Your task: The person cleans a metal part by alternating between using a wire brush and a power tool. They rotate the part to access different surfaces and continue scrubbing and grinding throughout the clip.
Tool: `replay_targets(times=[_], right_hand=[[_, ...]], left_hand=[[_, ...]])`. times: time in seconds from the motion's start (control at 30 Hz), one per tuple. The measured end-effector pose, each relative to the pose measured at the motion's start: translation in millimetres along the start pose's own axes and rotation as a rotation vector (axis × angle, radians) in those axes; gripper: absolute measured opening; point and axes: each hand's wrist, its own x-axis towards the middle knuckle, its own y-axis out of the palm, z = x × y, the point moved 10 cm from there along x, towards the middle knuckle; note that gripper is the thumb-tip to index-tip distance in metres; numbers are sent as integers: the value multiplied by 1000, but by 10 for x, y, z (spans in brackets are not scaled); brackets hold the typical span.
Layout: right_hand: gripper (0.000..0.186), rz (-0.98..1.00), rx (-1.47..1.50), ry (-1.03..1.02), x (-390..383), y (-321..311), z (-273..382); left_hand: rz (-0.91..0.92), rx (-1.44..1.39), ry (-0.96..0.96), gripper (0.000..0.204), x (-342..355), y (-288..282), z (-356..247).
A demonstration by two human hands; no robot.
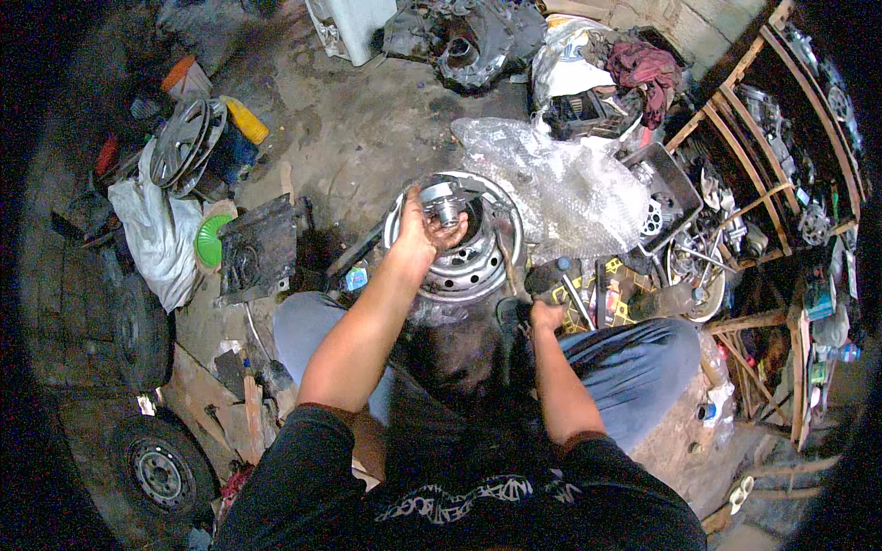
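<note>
My left hand [427, 231] is closed around a shiny, stepped cylindrical metal part [443, 204], holding it above a silver steel wheel rim [459, 280]. The rim lies on the floor between my legs, its middle partly hidden by that hand. Beside my right knee, my right hand [548, 315] has its fingers curled in. Whatever it grips is too small and dark to make out. Close to it, a thin brownish stick-like piece [507, 255] runs over the rim's right side.
Crumpled bubble wrap [560, 179] spreads beyond the rim. To its right are a grey tray of metal parts [675, 188] and a wooden rack [726, 138]. A dark metal housing [464, 46] stands at the back. A tyred wheel [163, 470] and white sack [158, 234] lie left.
</note>
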Motion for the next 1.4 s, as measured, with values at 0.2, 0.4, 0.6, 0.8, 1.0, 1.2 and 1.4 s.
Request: replay_targets(times=[0.2, 0.4, 0.6, 0.8, 1.0, 1.2, 1.4], right_hand=[[130, 65, 2, -146, 264, 66, 550], [86, 64, 434, -414, 962, 46, 416], [73, -315, 437, -274, -135, -774, 1130], [46, -397, 803, -797, -500, -2226, 2977], [44, 136, 402, -1329, -1507, -2699, 4726], [68, 655, -160, -1276, -1984, -1600, 4633], [74, 900, -631, -1218, -1961, -647, 4091]], left_hand=[[-13, -114, -60, 89, -183, -11, 29], [-29, -38, 26, 81, -606, 292, 188], [55, -1, 12, 64, -1037, 1, -166], [142, 338, 78, 63, -1521, 311, -469], [162, 427, 177, 64, -1522, 412, -762], [116, 402, 0, 70, -483, 43, -848], [-43, 465, 48, 71, 246, -148, -773]])
